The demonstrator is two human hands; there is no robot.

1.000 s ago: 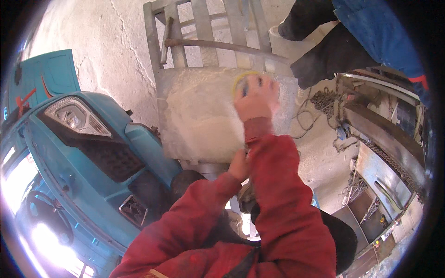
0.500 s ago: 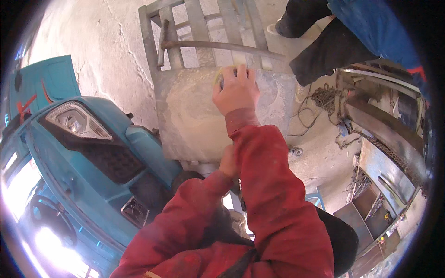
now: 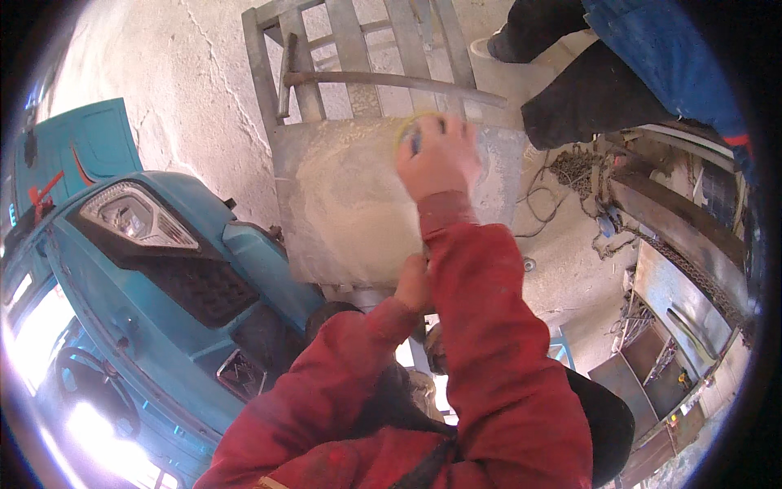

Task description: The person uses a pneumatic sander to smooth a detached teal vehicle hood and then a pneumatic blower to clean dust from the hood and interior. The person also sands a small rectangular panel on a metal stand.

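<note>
A flat grey panel (image 3: pixel 342 204), dusted with pale powder, lies in front of me. My right hand (image 3: pixel 442 156), slightly smeared by motion, is closed over a round yellow-edged pad (image 3: pixel 405 137) and presses it on the panel's far right part. Most of the pad is hidden under the palm and fingers. My left hand (image 3: pixel 413 281) is at the panel's near edge, partly behind my right forearm. Its fingers are covered, so whether it grips the edge does not show.
A slatted metal frame (image 3: pixel 352 57) carries the panel, with a T-shaped metal bar (image 3: pixel 383 79) across it. To the left stands a teal vehicle front with a headlight (image 3: pixel 138 215). Another person's dark-trousered leg (image 3: pixel 599 98) is at upper right, near chains (image 3: pixel 574 167) and metal parts.
My right hand has slid to the right across the panel with the pad under it. My left hand has shifted slightly right in view, still by the near edge.
</note>
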